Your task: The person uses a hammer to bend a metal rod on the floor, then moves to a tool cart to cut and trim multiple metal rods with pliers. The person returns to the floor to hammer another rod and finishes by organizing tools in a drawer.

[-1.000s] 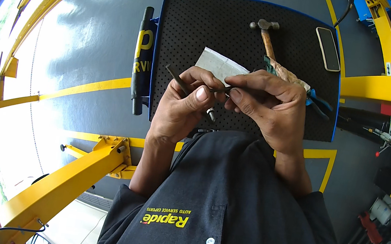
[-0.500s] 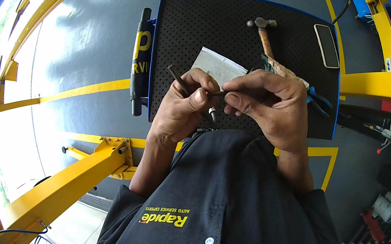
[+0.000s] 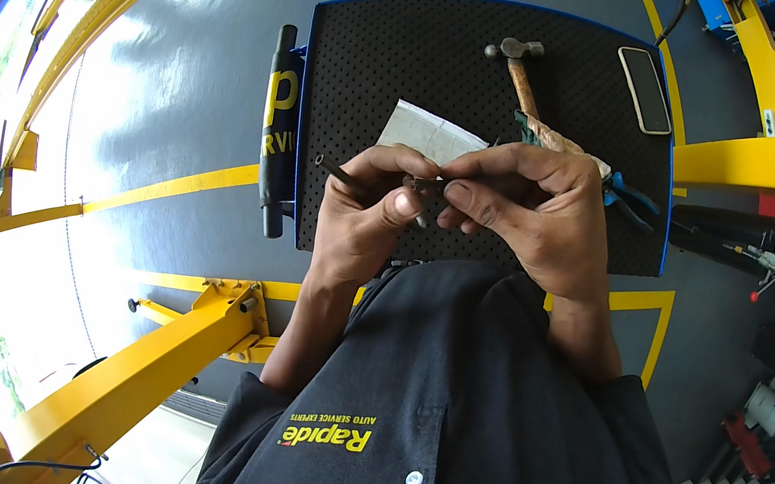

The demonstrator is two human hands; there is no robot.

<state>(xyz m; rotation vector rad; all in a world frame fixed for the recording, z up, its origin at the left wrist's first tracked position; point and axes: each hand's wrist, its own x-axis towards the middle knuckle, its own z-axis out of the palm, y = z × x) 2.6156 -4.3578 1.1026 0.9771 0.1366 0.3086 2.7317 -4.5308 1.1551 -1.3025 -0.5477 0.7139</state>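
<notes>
Both of my hands meet above a black perforated mat. My left hand is curled around a slim dark metal rod, whose round end, hollow-looking, sticks out to the left. Between its thumb and index finger there is a gap, close to a small dark metal piece. My right hand pinches that piece between thumb and index finger, and its right part is hidden by the fingers. Just beyond my fingers lies a pale grey flat sheet, partly covered by them.
The mat lies inside a blue-rimmed cart top. On it are a ball-peen hammer, a crumpled brownish wrap, blue-handled pliers and a phone. A yellow lift post stands at lower left, a yellow arm at right.
The rod in my left hand has swung, its free end going left and lower. My left thumb has come away from the small piece, which my right hand keeps pinched.
</notes>
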